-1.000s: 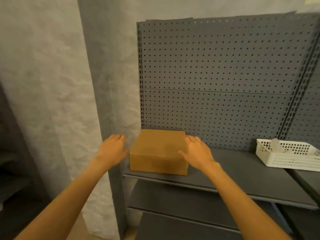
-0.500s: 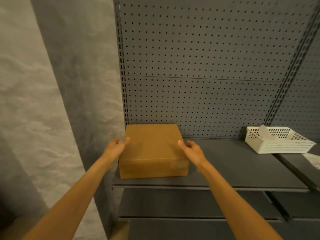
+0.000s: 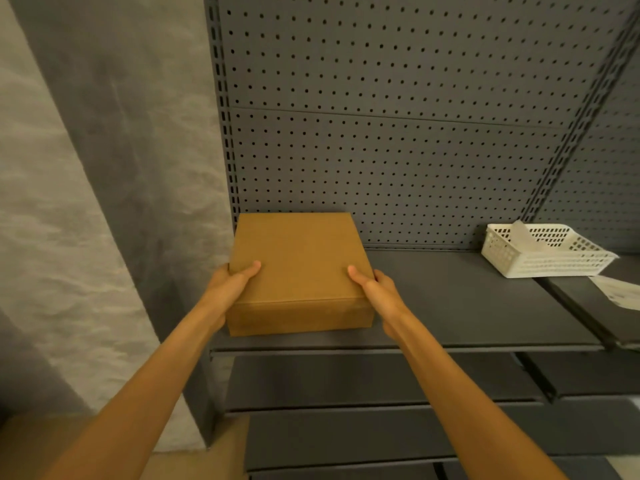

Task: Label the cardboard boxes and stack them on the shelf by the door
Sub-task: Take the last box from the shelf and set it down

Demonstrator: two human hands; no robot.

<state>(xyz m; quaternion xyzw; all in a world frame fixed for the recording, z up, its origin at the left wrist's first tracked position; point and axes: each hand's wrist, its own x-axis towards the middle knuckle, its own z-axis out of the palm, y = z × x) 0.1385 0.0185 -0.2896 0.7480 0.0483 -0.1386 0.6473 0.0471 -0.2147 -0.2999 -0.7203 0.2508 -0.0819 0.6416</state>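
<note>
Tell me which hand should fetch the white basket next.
Right, probably. The right hand grips the box on the side facing the basket, with bare shelf between. The left hand would have to cross the box.

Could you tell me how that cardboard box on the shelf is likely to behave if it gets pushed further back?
The cardboard box is low and wide with a flat base, so it should slide, not tip. The shelf looks smooth, so friction is probably modest. The left hand and right hand grip its sides without visible denting, suggesting fairly stiff walls; its weight cannot be judged.
</note>
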